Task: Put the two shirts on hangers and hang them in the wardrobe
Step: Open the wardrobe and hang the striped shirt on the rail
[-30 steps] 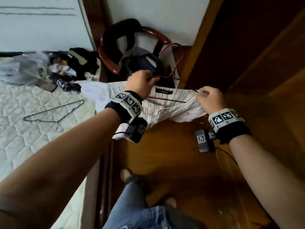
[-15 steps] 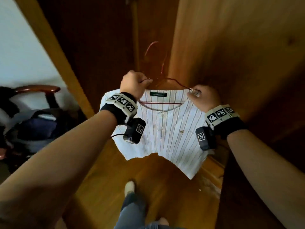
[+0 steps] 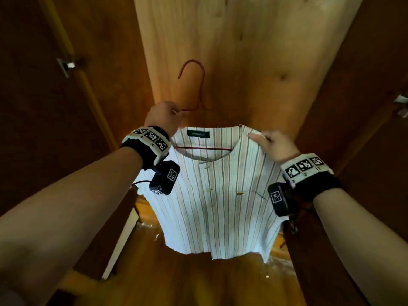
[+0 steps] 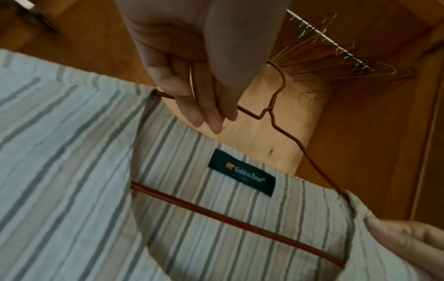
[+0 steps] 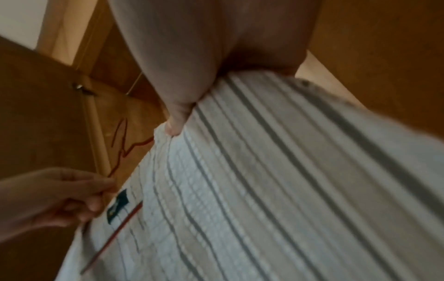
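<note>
A white shirt with thin grey stripes (image 3: 220, 195) hangs on a red wire hanger (image 3: 196, 85), held up in front of the open wardrobe. My left hand (image 3: 167, 117) pinches the hanger's left shoulder wire (image 4: 247, 112) beside the neck twist. My right hand (image 3: 271, 143) grips the shirt's right shoulder (image 5: 182, 136), with the hanger's arm underneath the cloth. The hanger's hook points up, free of any rail. A dark green label (image 4: 241, 172) shows inside the collar. The second shirt is out of view.
The pale wooden back panel of the wardrobe (image 3: 242, 51) stands straight ahead, with dark doors on both sides (image 3: 44, 96). In the left wrist view a rail (image 4: 329, 40) up high carries several empty wire hangers (image 4: 336, 66). The wooden wardrobe floor (image 3: 198, 279) lies below the shirt.
I have turned from the bed and chair to face the wardrobe. Both hands have lifted the shirt on its hanger higher, and it now hangs straight down.
</note>
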Demonstrator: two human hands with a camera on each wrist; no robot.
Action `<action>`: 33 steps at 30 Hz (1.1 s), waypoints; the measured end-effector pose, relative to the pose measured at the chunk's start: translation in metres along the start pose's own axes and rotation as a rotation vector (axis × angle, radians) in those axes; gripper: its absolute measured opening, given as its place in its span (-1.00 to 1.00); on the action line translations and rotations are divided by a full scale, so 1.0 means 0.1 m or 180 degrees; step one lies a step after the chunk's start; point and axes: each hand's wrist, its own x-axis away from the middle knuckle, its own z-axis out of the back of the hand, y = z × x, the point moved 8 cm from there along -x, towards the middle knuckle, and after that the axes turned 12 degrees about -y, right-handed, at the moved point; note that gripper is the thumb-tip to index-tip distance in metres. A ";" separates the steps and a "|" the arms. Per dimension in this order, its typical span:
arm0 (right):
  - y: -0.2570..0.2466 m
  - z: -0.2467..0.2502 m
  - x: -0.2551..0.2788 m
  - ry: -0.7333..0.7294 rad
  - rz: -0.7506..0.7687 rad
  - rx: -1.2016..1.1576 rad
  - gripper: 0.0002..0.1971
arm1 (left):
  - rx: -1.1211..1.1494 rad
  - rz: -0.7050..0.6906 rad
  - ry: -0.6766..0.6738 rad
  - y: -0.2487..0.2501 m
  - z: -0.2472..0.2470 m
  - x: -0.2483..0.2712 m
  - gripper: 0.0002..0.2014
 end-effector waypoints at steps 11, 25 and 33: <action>-0.93 0.44 -0.98 0.1095 0.0329 -0.0623 -0.31 | -0.0011 -0.0456 -0.0471 0.16 0.23 -0.94 -0.89; -2.69 1.45 -2.46 0.1098 0.1213 -0.1015 -0.57 | 0.1004 -0.1088 -0.0269 1.12 1.82 -2.06 -0.87; -3.37 1.92 -3.01 0.1222 0.1670 -0.0981 -0.75 | 0.1581 -0.1355 -0.0401 1.21 2.46 -2.55 -0.65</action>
